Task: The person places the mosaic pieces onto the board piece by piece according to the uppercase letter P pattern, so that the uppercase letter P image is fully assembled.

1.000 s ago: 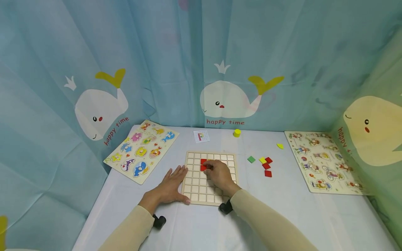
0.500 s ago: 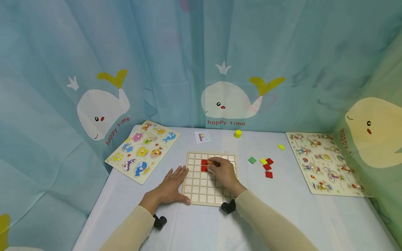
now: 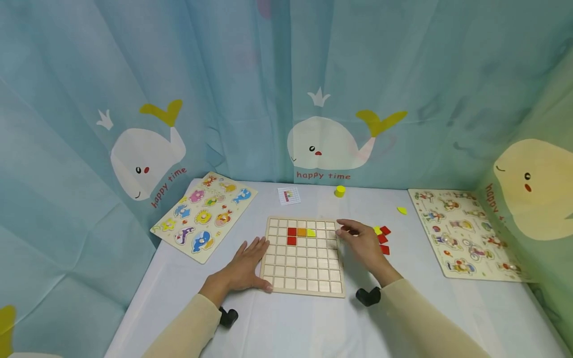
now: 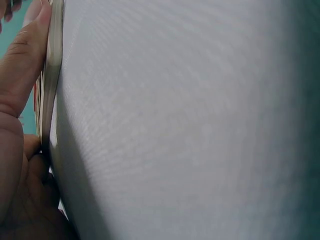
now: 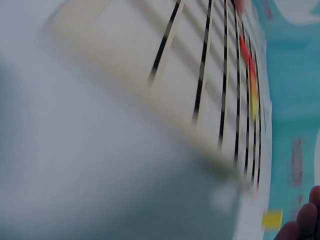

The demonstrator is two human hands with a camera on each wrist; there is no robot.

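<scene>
Grid board [image 3: 296,272] looks smooth, matt wd w/ curtain [image 3: 233,89] & tablecloth [image 3: 295,325] in fabric.

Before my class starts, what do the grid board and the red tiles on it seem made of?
Grid board: probably wood, matte, judging by its pale tan frame. Red tiles: perhaps painted wood or plastic; their flat, even colour leaves it open.

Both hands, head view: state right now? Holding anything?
Left hand: open, fingers spread, resting against the board; not holding anything.
Right hand: open, fingers loosely bent, nothing visible in grip.
</scene>
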